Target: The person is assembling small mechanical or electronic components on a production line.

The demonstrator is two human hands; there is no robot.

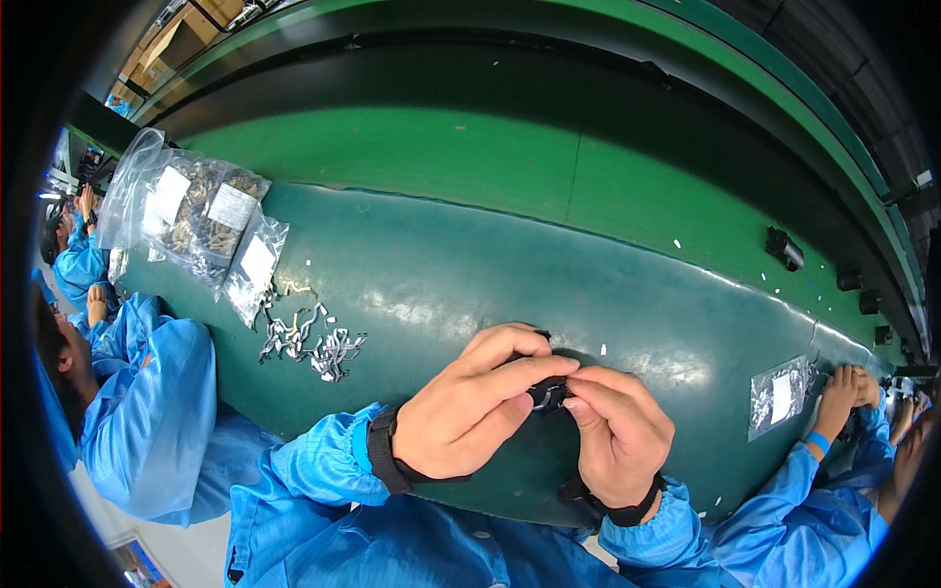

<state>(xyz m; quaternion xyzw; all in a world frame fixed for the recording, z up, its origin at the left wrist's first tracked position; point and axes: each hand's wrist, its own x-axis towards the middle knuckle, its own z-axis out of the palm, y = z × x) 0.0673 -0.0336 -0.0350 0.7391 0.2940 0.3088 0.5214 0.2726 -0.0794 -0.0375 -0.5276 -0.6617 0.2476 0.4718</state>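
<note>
Both of my hands meet over the near middle of the green table around a small black part point(549, 394), shaped like a short housing. My left hand point(472, 407) wraps it from the left, fingers along its far side and thumb on the near side. With thumb and fingertips, my right hand point(619, 431) pinches at its right end. Fingers cover much of the part, so its full shape is hidden, and whether the right fingertips hold a smaller piece I cannot tell. To the left lies a loose pile of small grey and white wire pieces point(319, 343).
Clear plastic bags point(211, 211) full of small brownish parts lie at the left. Another clear bag point(779, 397) lies at the right, near a co-worker's hands point(845, 392). Several black cylindrical parts point(784, 249) stand on the lighter green conveyor belt point(441, 147). A co-worker point(147, 402) sits at the left.
</note>
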